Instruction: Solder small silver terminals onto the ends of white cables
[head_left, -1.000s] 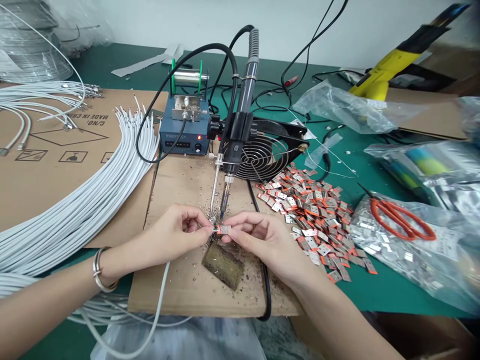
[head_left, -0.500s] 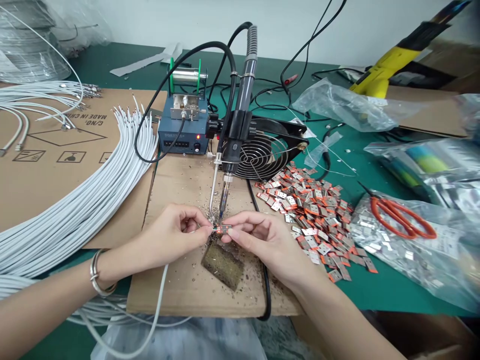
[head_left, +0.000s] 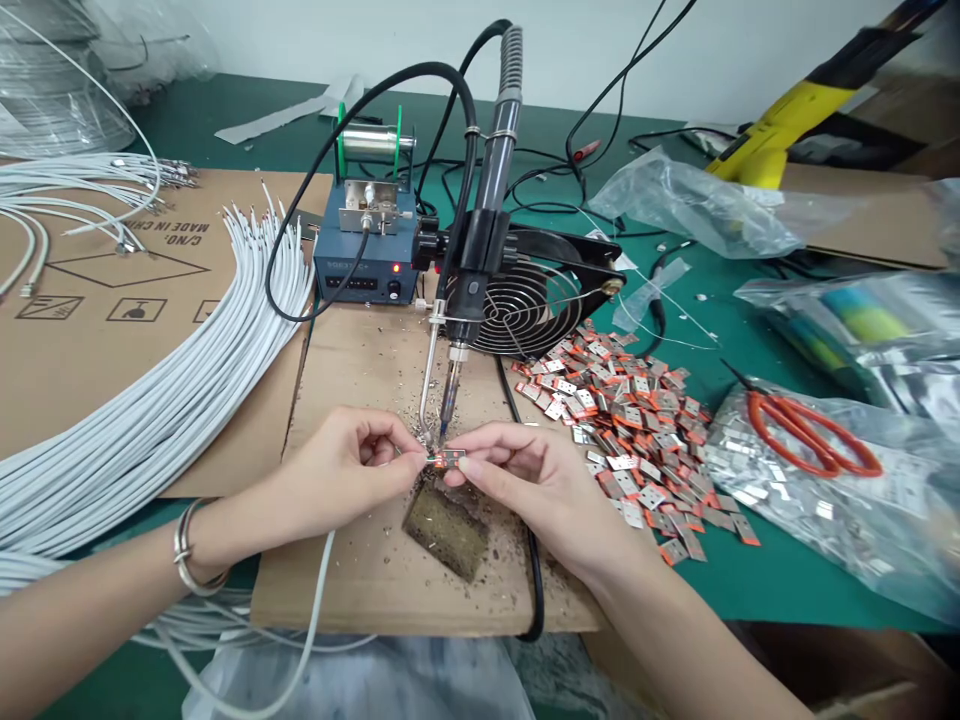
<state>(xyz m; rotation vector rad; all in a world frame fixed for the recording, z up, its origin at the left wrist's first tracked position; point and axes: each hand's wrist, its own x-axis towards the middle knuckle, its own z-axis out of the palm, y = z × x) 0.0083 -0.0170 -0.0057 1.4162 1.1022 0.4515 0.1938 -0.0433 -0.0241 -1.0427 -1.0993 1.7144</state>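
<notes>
Soldering step, frame centre: left hand [head_left: 349, 470] pinches white cable [head_left: 319, 585] end, right hand [head_left: 525, 475] pinches orange connector [head_left: 448, 458] under fixed soldering iron [head_left: 450, 395]; next move likely needs steady alignment.

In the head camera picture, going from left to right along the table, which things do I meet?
White cables → left hand → small orange connector → right hand → pile of orange connectors → orange scissors.
</notes>
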